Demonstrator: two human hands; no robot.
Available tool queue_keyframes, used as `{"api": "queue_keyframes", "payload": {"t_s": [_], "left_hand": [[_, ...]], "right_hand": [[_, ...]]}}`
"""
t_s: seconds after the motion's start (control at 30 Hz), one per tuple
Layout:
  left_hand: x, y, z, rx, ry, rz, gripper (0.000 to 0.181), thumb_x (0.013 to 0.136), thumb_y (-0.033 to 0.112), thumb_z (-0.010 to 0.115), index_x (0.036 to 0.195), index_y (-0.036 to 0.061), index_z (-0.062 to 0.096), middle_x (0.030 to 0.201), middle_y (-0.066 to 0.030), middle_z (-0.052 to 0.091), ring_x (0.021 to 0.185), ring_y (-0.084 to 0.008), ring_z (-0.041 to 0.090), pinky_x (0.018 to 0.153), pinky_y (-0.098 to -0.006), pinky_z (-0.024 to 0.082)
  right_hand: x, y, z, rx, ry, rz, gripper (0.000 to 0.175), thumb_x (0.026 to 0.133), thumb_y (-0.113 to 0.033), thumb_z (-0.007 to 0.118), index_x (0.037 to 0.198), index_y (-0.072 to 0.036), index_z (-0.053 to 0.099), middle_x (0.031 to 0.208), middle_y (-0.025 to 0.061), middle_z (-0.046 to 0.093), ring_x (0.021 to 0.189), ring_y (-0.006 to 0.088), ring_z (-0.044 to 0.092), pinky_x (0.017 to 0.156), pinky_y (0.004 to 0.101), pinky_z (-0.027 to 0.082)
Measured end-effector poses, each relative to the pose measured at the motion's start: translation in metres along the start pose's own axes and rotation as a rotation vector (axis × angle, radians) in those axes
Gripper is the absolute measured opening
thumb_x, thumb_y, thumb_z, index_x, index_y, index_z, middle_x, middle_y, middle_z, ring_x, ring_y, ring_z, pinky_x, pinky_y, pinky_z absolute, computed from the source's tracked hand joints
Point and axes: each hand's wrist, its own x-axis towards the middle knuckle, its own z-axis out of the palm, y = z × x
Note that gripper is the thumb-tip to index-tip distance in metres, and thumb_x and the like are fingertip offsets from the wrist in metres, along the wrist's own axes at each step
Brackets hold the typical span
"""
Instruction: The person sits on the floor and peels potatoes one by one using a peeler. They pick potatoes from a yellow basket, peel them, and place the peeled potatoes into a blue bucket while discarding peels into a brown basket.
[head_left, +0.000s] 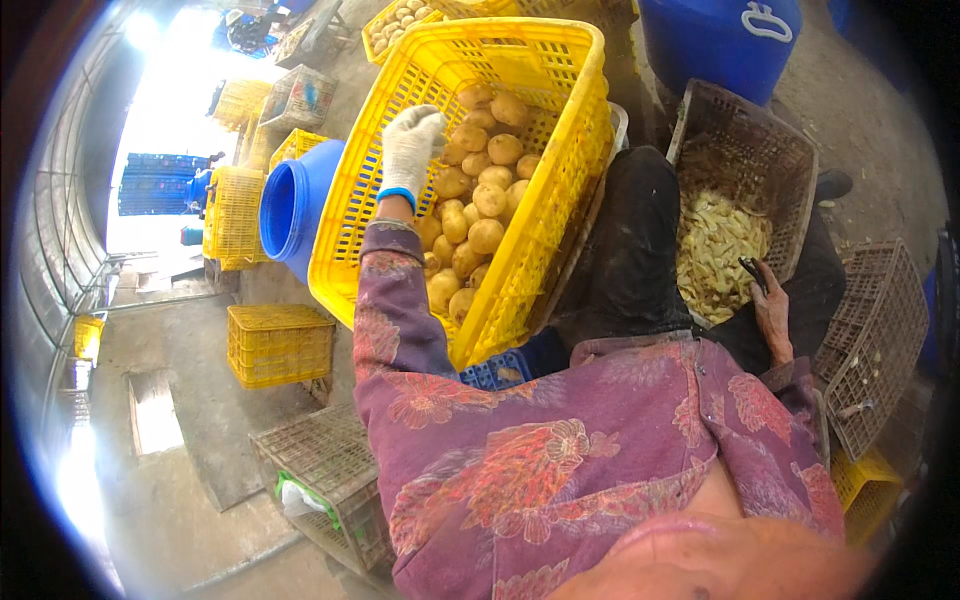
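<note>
My left hand (412, 146), in a white knitted glove with a blue cuff, is raised over the left side of a large yellow plastic crate (525, 296). Its fingers curl; whether anything is in them cannot be told. Round yellow-brown vegetables that look like potatoes (487, 199) lie in that crate, to the right of the glove. Bare, my right hand (772, 307) grips a small dark-handled tool (752, 274), its exact kind unclear. It is at the near edge of a brown mesh crate (795, 180) with pale yellow-green peelings (716, 247) inside.
Blue barrels stand behind the crates (720, 45) and at the left (300, 202). A smaller yellow crate (382, 37) of similar vegetables is beyond. An upturned-looking mesh crate (874, 345) is at the right. More crates (281, 345) stand on the floor at the left.
</note>
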Motion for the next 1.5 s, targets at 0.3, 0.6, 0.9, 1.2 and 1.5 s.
{"api": "queue_keyframes", "payload": {"t_s": [0.3, 0.6, 0.9, 1.2, 1.5], "left_hand": [[0.05, -0.077, 0.055, 0.838, -0.344, 0.232, 0.039, 0.082, 0.027, 0.064, 0.113, 0.0034, 0.067, 0.11, -0.0202, 0.068, 0.103, -0.0354, 0.065, 0.091, -0.0414, 0.051], [0.052, -0.115, 0.104, 1.382, -0.454, 0.441, 0.024, 0.08, 0.018, 0.065, 0.101, 0.0107, 0.071, 0.107, -0.0131, 0.066, 0.105, -0.0325, 0.061, 0.086, -0.0409, 0.054], [0.032, -0.083, 0.054, 0.626, -0.25, 0.038, 0.055, 0.076, 0.032, 0.076, 0.114, -0.0043, 0.061, 0.105, -0.0167, 0.066, 0.096, -0.0275, 0.064, 0.083, -0.0378, 0.053], [0.001, -0.099, 0.088, 0.246, -0.568, 0.006, 0.059, 0.079, 0.027, 0.077, 0.123, -0.0075, 0.059, 0.112, -0.0148, 0.068, 0.103, -0.0218, 0.063, 0.092, -0.0321, 0.049], [0.016, -0.083, 0.041, -0.771, -0.402, -0.261, 0.042, 0.094, 0.026, 0.055, 0.126, -0.002, 0.054, 0.114, -0.0127, 0.063, 0.103, -0.0255, 0.062, 0.089, -0.0397, 0.053]], "right_hand": [[0.003, -0.028, 0.012, -0.174, -0.014, -0.004, 0.046, 0.092, -0.015, 0.06, 0.135, -0.002, 0.054, 0.122, 0.0248, 0.064, 0.115, 0.0372, 0.062, 0.094, 0.038, 0.047], [0.006, -0.03, 0.021, -0.305, -0.103, 0.093, 0.046, 0.094, -0.011, 0.06, 0.137, 0.001, 0.051, 0.13, 0.0193, 0.062, 0.122, 0.0265, 0.059, 0.099, 0.0313, 0.043], [0.003, -0.03, 0.018, -0.258, -0.083, 0.074, 0.044, 0.093, -0.02, 0.062, 0.134, -0.005, 0.055, 0.121, 0.0223, 0.065, 0.113, 0.0366, 0.062, 0.092, 0.0387, 0.048], [0.002, -0.026, 0.018, -0.283, -0.071, -0.017, 0.047, 0.092, -0.021, 0.062, 0.136, -0.007, 0.054, 0.116, 0.0254, 0.065, 0.106, 0.0405, 0.063, 0.087, 0.0412, 0.049], [0.006, -0.013, 0.025, -0.254, -0.089, -0.095, 0.044, 0.094, -0.02, 0.06, 0.135, -0.004, 0.055, 0.115, 0.027, 0.065, 0.107, 0.0412, 0.063, 0.088, 0.0417, 0.048]]}}
